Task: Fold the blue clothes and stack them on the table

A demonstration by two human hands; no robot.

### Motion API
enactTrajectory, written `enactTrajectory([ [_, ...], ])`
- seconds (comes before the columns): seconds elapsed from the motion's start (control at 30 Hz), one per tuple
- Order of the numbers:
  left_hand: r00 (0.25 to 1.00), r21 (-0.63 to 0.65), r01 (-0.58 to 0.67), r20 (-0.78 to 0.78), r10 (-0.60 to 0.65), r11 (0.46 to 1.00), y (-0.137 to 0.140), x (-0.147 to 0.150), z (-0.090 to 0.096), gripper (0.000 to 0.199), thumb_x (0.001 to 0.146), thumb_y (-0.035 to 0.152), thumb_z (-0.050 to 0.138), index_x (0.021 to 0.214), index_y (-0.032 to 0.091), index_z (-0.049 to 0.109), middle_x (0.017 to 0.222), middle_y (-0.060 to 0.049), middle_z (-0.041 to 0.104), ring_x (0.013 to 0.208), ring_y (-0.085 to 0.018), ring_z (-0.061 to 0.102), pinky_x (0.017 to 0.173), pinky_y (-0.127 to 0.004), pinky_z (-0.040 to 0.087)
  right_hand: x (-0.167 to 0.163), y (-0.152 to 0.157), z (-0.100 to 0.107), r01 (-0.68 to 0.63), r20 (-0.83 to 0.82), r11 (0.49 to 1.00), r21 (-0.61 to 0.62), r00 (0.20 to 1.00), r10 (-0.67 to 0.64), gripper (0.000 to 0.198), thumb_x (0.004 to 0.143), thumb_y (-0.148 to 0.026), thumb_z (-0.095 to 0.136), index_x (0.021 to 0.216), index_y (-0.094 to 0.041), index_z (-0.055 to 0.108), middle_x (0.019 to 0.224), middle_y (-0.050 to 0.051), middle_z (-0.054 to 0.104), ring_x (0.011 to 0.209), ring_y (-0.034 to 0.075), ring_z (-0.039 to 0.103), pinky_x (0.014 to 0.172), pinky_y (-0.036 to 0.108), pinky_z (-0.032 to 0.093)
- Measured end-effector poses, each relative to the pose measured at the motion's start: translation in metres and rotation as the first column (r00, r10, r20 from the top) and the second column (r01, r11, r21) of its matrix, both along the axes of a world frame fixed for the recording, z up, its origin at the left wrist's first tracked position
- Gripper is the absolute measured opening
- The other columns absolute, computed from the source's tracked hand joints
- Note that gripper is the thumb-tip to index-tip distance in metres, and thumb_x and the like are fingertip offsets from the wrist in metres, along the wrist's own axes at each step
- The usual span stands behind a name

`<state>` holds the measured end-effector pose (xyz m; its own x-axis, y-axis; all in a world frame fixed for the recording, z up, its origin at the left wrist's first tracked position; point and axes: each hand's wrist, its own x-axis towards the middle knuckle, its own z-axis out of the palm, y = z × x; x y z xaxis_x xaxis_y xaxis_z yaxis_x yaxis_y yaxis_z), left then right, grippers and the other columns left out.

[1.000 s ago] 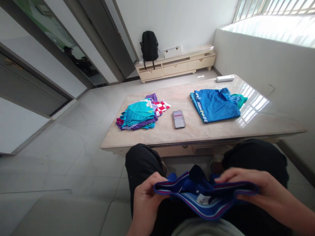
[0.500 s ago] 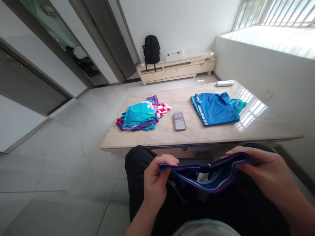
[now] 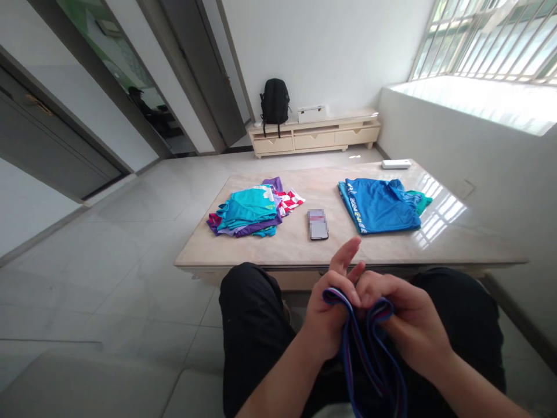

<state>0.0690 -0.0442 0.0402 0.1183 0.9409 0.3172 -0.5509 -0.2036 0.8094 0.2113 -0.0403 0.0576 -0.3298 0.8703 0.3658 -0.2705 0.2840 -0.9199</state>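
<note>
A dark blue garment (image 3: pixel 394 380) with red-and-white striped edging hangs from my hands over my lap. What kind of garment it is, I cannot tell. My left hand (image 3: pixel 324 316) grips one part of the striped edge between thumb and fingers, with a finger or two raised off it. Close against it, my right hand (image 3: pixel 407 325) pinches the other part of the same edge. The edging droops in a long loop below both hands. Its lower end runs out of view at the bottom.
On the marble-topped table (image 3: pixel 209 247) lie a pile of turquoise and purple clothes (image 3: pixel 250 209), a phone (image 3: pixel 317 224), folded blue clothes (image 3: pixel 380 203) and a white oblong object (image 3: pixel 395 164). A black backpack (image 3: pixel 275 101) stands on the low cabinet (image 3: pixel 314 139) behind. Another person (image 3: pixel 148 110) shows at the far left.
My hands have come together from wide apart, so the stretched edge of the garment now folds into a hanging loop. The view has tilted up slightly.
</note>
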Motion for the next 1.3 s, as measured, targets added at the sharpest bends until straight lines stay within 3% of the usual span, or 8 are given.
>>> enactTrajectory([
  [0.1, 1.000, -0.018, 0.009, 0.028, -0.009, 1.000, -0.002, 0.003, -0.009, 0.031, 0.091, 0.053, 0.072, 0.109, 0.028, 0.071, 0.159, -0.006, 0.049, 0.151, -0.032, 0.039, 0.126, -0.053, 0.032, -0.007, -0.010, -0.007, 0.047, 0.030, 0.997, 0.053, 0.998, -0.049, 0.005, 0.094, -0.026, 0.072, 0.091, -0.027, 0.075, 0.111, 0.003, 0.063, 0.103, 0.017, 0.064, 0.091, 0.025, 0.053],
  [0.27, 0.994, 0.076, 0.108, -0.026, -0.106, 0.991, -0.001, -0.004, -0.017, 0.065, 0.090, 0.043, 0.077, 0.149, 0.037, 0.053, 0.168, -0.007, 0.036, 0.156, -0.035, 0.029, 0.128, -0.059, 0.025, -0.005, -0.016, -0.017, 0.020, 0.010, 0.999, 0.026, 1.000, -0.020, 0.020, 0.092, -0.035, 0.075, 0.111, -0.032, 0.073, 0.115, 0.005, 0.066, 0.112, 0.021, 0.064, 0.103, 0.031, 0.052],
  [0.5, 0.976, 0.164, 0.162, -0.172, -0.134, 0.973, -0.016, -0.005, -0.016, 0.070, 0.094, 0.055, 0.065, 0.158, 0.042, 0.039, 0.172, -0.004, 0.027, 0.158, -0.036, 0.022, 0.127, -0.051, 0.030, 0.004, -0.014, -0.038, -0.093, -0.032, 0.995, -0.033, 0.995, 0.092, 0.022, 0.092, -0.028, 0.074, 0.112, -0.037, 0.081, 0.109, 0.004, 0.072, 0.103, 0.019, 0.069, 0.094, 0.027, 0.057],
  [0.67, 0.979, 0.033, 0.066, -0.197, -0.058, 0.997, -0.030, 0.007, -0.019, 0.058, 0.102, 0.055, 0.047, 0.158, 0.047, 0.035, 0.169, 0.001, 0.034, 0.156, -0.030, 0.029, 0.129, -0.044, 0.024, 0.004, -0.023, -0.045, 0.005, -0.065, 0.997, -0.081, 0.998, -0.010, 0.025, 0.090, -0.024, 0.076, 0.109, -0.039, 0.082, 0.108, 0.005, 0.071, 0.104, 0.020, 0.069, 0.096, 0.029, 0.057],
  [0.87, 0.956, -0.023, 0.130, -0.264, -0.132, 0.991, -0.034, 0.005, -0.024, 0.083, 0.090, 0.077, 0.037, 0.163, 0.040, 0.022, 0.170, -0.002, 0.030, 0.157, -0.033, 0.026, 0.129, -0.046, 0.023, 0.005, -0.028, -0.036, 0.115, -0.072, 0.983, -0.142, 0.989, -0.127, 0.013, 0.091, -0.033, 0.076, 0.101, -0.036, 0.083, 0.099, 0.005, 0.071, 0.092, 0.019, 0.073, 0.082, 0.024, 0.061],
  [0.97, 0.948, -0.043, 0.101, -0.299, -0.110, 0.994, -0.035, 0.007, -0.025, 0.082, 0.093, 0.076, 0.034, 0.164, 0.039, 0.019, 0.170, -0.002, 0.030, 0.157, -0.032, 0.026, 0.130, -0.047, 0.021, 0.006, -0.027, -0.033, 0.174, -0.006, 0.978, -0.113, 0.984, -0.176, 0.015, 0.090, -0.029, 0.075, 0.102, -0.035, 0.083, 0.099, 0.005, 0.071, 0.089, 0.018, 0.073, 0.075, 0.021, 0.061],
  [1.17, 0.963, -0.002, 0.014, -0.268, -0.014, 1.000, -0.028, 0.010, -0.029, 0.078, 0.097, 0.073, 0.032, 0.163, 0.032, 0.032, 0.168, -0.007, 0.034, 0.152, -0.035, 0.035, 0.127, -0.048, 0.026, 0.014, -0.018, -0.029, 0.265, 0.179, 0.964, 0.016, 0.948, -0.263, 0.028, 0.089, -0.027, 0.076, 0.116, -0.034, 0.080, 0.106, 0.005, 0.075, 0.099, 0.020, 0.074, 0.084, 0.019, 0.060],
  [1.3, 0.952, 0.031, 0.040, -0.305, -0.028, 0.999, -0.032, -0.008, -0.051, 0.091, 0.090, 0.084, 0.032, 0.154, 0.022, 0.049, 0.159, -0.015, 0.046, 0.143, -0.039, 0.046, 0.119, -0.049, 0.039, 0.026, -0.010, -0.020, 0.348, 0.230, 0.936, 0.059, 0.907, -0.352, 0.023, 0.086, -0.029, 0.078, 0.108, -0.033, 0.082, 0.100, 0.004, 0.074, 0.088, 0.017, 0.075, 0.074, 0.014, 0.060],
])
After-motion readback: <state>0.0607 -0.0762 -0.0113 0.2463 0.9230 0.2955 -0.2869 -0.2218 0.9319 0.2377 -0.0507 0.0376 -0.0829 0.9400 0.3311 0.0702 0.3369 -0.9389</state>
